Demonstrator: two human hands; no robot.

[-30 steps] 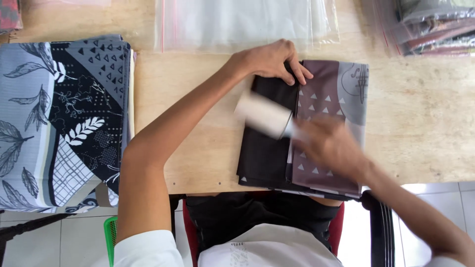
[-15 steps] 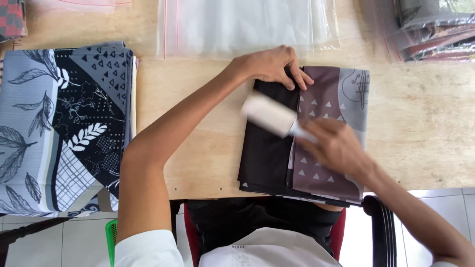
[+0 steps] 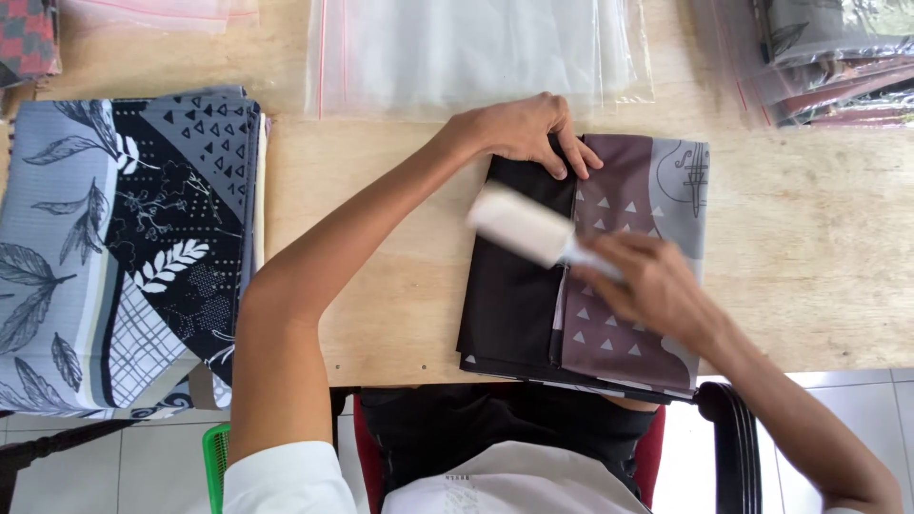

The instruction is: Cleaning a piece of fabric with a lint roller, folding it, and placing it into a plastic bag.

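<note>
A folded cloth [image 3: 609,314], dark brown with a mauve and grey panel of small triangles, lies on the wooden table [image 3: 381,238] in front of me. My left hand [image 3: 524,128] presses flat on its top edge, fingers spread. My right hand [image 3: 647,286] grips the handle of a white lint roller [image 3: 519,224], whose blurred roll lies on the dark left half of the cloth.
A stack of folded grey and black patterned cloths [image 3: 124,247] lies at the left. Clear plastic zip bags [image 3: 466,52] lie at the back. Bagged cloths [image 3: 828,57] are piled at the back right. A chair arm [image 3: 733,438] sits below the table edge.
The lint roller has shifted slightly down and left across the dark part of the cloth. My left hand has stayed on the cloth's top edge.
</note>
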